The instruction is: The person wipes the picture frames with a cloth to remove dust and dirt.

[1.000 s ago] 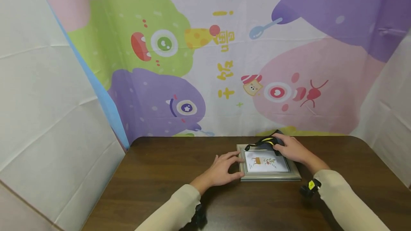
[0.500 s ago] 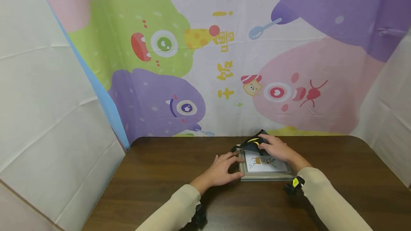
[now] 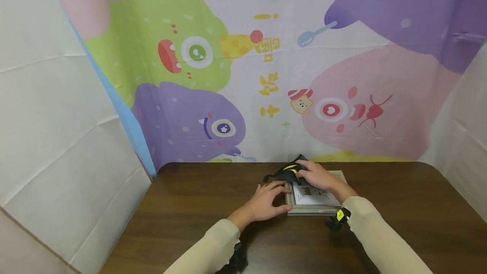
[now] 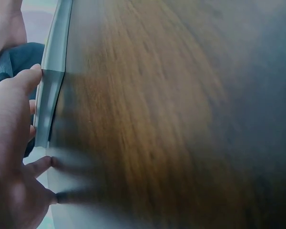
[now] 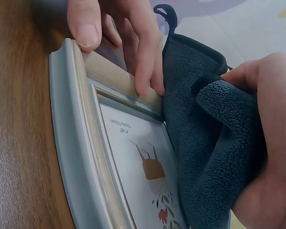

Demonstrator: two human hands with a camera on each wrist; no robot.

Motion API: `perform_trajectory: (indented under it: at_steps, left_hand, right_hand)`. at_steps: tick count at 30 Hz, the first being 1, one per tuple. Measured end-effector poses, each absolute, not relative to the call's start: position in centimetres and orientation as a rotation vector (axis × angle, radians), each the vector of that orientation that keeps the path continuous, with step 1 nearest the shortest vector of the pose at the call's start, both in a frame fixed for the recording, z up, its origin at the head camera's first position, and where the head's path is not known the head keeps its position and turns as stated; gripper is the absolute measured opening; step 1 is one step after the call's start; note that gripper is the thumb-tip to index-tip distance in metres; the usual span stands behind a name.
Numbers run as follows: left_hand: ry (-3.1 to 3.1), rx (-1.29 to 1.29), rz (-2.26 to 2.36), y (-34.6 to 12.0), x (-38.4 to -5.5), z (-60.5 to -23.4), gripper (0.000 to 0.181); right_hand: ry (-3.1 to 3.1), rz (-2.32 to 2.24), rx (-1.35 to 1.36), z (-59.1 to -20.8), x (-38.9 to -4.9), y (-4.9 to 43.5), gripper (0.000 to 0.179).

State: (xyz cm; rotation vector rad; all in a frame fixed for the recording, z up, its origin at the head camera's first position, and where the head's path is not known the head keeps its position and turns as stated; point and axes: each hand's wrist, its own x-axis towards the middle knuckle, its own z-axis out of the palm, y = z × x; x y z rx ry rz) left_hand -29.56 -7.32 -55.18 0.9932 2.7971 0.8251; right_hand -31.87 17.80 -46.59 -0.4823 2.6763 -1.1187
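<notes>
A silver picture frame (image 3: 312, 212) lies flat on the brown wooden table, its print of an orange-brown shape and leaves facing up. My left hand (image 3: 260, 204) rests at its left side, fingers spread, fingertips on the left border and thumb at the near corner. My right hand (image 3: 321, 179) grips a dark blue-grey plush cleaning cloth (image 5: 195, 109) with black edging and a hanging loop. In the right wrist view the cloth touches the frame's face beside the left fingertips. Hand and cloth cover the far-left part of the frame in the head view.
The wooden table (image 3: 190, 223) reaches back to a cartoon-printed curtain (image 3: 274, 138). White panels stand on the left (image 3: 68, 117) and right (image 3: 456, 134). A small black device with a yellow mark (image 3: 338, 216) sits at the right wrist.
My right hand has moved left with the cloth, from the frame's far right part to its far-left corner, uncovering the right border. The left hand stays at the frame's left side.
</notes>
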Motion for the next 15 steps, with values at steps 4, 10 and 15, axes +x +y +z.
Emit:
perform_trajectory:
  at_steps: [4,10,15]
  left_hand:
    - [2.810,1.004,0.829,-7.1,-30.2,-56.2,0.057]
    - [2.802,0.969,0.804,-7.0,-29.0,-54.3,0.057]
    - [2.817,0.974,0.783,-7.1,-28.6,-53.8,0.057]
  right_hand:
    - [2.680,-1.109,-0.466,-46.6,-31.9,18.1,0.062]
    - [2.695,-1.097,-0.506,-46.9,-32.2,18.5,0.063]
    - [2.692,-1.085,-0.522,-46.9,-32.2,18.8,0.066]
